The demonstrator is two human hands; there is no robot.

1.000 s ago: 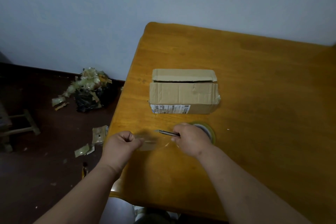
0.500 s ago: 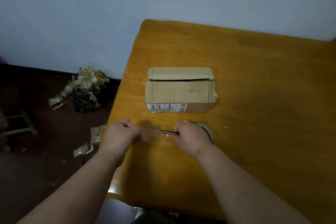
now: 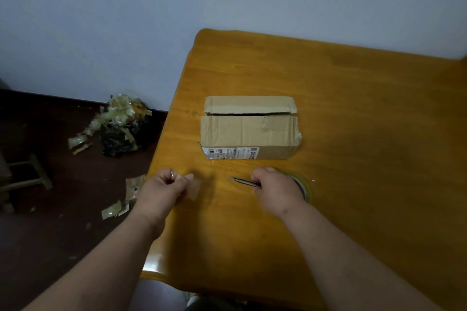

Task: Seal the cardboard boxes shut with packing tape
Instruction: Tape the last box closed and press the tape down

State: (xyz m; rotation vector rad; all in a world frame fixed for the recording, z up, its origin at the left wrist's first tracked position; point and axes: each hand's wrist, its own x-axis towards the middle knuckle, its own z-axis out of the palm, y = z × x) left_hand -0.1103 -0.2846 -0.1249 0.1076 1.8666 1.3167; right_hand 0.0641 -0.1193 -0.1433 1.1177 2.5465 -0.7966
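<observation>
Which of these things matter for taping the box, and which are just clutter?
In use: cardboard box, tape strip in left hand, cutter in right hand, tape roll.
Lying about: scrap pile, floor scraps, stool.

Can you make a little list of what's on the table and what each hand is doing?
box: cardboard box on the table, top flaps not taped, dark gap between them
label: white shipping label on the box's near side
left hand: left hand pinches a strip of clear tape
right hand: right hand grips a thin cutter, tip pointing left
tape roll: tape roll partly hidden behind the right hand
floor: tape scraps piled by the wall
</observation>
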